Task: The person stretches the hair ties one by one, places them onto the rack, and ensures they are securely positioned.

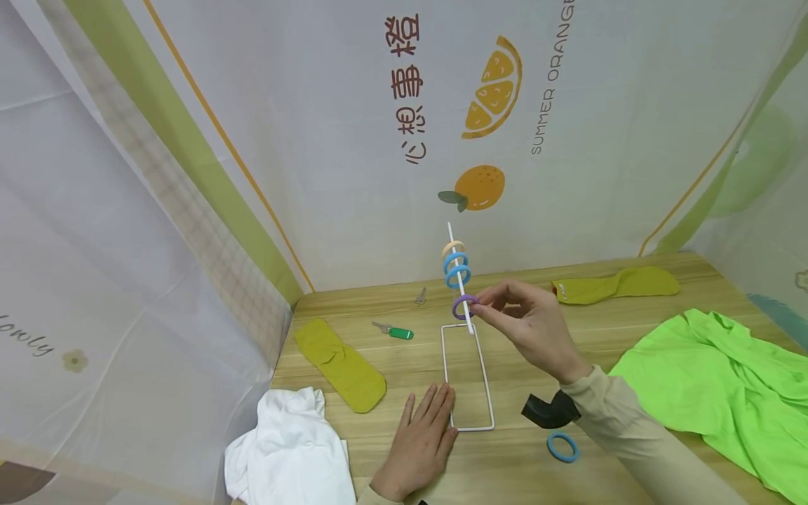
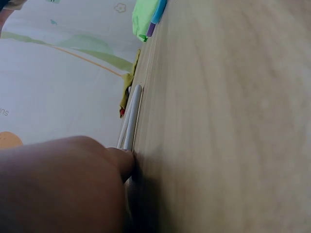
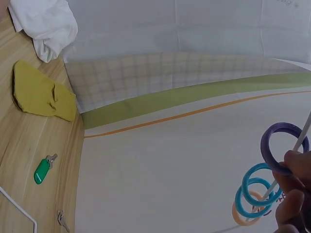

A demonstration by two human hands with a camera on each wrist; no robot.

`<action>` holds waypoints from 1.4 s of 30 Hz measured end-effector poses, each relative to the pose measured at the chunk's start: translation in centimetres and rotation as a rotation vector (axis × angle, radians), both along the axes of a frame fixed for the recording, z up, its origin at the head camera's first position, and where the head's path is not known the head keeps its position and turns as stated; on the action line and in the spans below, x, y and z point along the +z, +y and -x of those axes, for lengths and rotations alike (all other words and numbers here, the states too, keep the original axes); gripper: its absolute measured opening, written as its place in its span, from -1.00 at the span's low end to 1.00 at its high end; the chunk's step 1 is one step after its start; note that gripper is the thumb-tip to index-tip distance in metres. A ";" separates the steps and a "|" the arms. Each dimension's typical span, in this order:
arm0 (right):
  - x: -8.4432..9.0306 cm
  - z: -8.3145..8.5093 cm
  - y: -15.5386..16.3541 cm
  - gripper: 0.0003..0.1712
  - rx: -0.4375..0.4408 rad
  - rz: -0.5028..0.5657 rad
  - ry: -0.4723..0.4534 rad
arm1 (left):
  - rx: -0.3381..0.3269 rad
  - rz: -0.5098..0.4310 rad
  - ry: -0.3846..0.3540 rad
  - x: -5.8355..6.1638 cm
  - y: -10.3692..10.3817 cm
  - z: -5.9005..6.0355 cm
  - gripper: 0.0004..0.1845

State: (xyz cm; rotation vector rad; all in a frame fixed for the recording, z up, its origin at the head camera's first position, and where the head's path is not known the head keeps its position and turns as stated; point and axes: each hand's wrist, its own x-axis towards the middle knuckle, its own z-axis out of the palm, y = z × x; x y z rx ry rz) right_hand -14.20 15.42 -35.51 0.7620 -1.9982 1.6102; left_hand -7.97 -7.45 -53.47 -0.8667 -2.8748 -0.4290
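Observation:
My right hand (image 1: 527, 326) pinches a purple ring (image 1: 455, 311) between thumb and fingers. A slim white rod (image 1: 451, 233) crosses this ring near the rod's near end. Further along it hang two blue rings (image 1: 447, 280) and a peach ring (image 1: 444, 251); the right wrist view shows them beyond the purple one. Below, a rectangular white wire base (image 1: 484, 379) lies on the table. My left hand (image 1: 419, 445) rests palm down by its left side, fingers straight, fingertips at the wire. In the left wrist view, the thumb is against the white wire (image 2: 134, 114).
A loose blue ring (image 1: 562, 447) lies at front right, beside a black strap (image 1: 550, 412) at my right wrist. Around are bright green cloth (image 1: 713, 372), white cloth (image 1: 290, 449), mustard socks (image 1: 344, 368), a key with green tag (image 1: 400, 333) and another key (image 1: 421, 296). Curtains (image 1: 353, 210) enclose the table.

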 end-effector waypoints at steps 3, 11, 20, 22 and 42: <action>-0.1 0.4 0.0 -0.85 -0.025 -0.015 -0.017 | -0.001 -0.005 0.004 0.1 0.0 -0.1 -0.42; -0.3 1.0 -0.1 -0.87 -0.094 -0.050 -0.037 | -0.006 -0.014 -0.006 0.0 0.0 0.0 -0.41; -0.5 1.6 -0.1 -0.87 -0.111 -0.038 -0.032 | -0.005 -0.003 -0.018 -0.1 0.0 0.1 -0.41; -0.5 1.7 -0.1 -0.87 -0.110 -0.032 -0.030 | -0.004 0.004 -0.021 -0.1 0.0 0.1 -0.41; -2.1 0.9 1.6 -0.84 -0.098 -0.010 -0.081 | -0.003 0.012 -0.018 -0.1 -0.1 0.1 -0.41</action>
